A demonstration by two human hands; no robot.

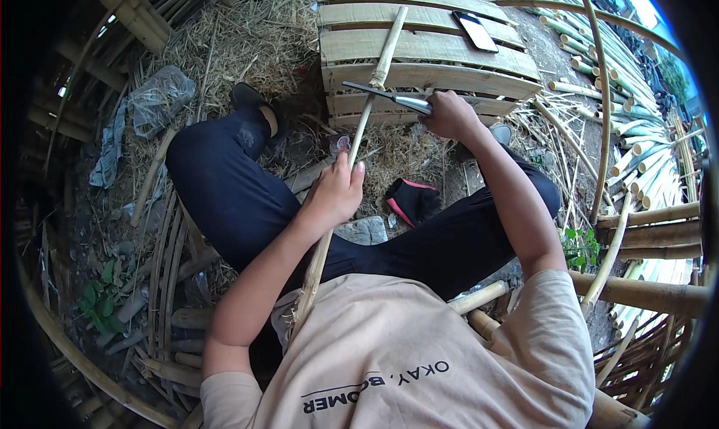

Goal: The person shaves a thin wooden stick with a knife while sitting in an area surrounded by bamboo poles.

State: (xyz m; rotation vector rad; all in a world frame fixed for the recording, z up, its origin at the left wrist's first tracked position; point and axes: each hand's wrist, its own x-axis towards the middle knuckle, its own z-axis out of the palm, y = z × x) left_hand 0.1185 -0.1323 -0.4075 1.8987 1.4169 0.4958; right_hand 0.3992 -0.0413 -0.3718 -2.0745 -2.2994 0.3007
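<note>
A long, thin bamboo pole [362,128] slants from the wooden slatted crate [442,75] ahead of me back along my left side. Its far end lies over the slats, and the near end, rough and frayed, runs past my shirt. My left hand [335,191] is closed around the pole at about its middle, over my lap. In my right hand [451,116] is a knife [408,101] with a silver handle, gripped from the right. The dark blade crosses the pole just below a knot, at the crate's near edge; whether it touches the pole I cannot tell.
A phone [475,32] lies on the crate. Between my legs a black and red glove [413,202] rests on the straw-strewn ground, near a stone block [365,231]. Clear plastic [161,99] lies at left. Many cut bamboo poles [636,159] are stacked at right.
</note>
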